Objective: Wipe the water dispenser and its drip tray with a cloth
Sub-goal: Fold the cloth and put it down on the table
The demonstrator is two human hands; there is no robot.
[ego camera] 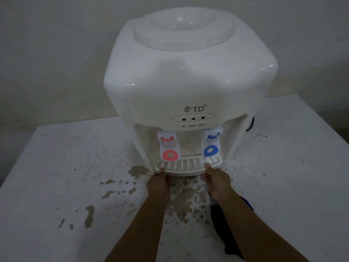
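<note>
Hands gripped the drip tray [186, 166] at the dispenser's foot: left hand [158, 183] and right hand [217, 181] each clamped on one end. Beyond, the water dispenser [188, 82] stood on a stained table [56, 167]. No cloth was identifiable; wiping appeared still undone.

The water dispenser [188, 82] stands on the table [56, 167], toward its far edge at twelve o'clock, with the wall [47, 53] behind it. A bottle well [182, 29] sits in its top. On its front, the indicator panel [193, 119] lies above two taps: the hot tap [168, 146] at nine o'clock of the recess, the cold tap [211, 144] at three o'clock. The drip tray [187, 165] juts out below both taps. The left hand [158, 184] grips the tray's nine o'clock end, the right hand [217, 183] its three o'clock end. A dark cloth [224, 231] lies on the table at five o'clock, partly under the right forearm.
</note>
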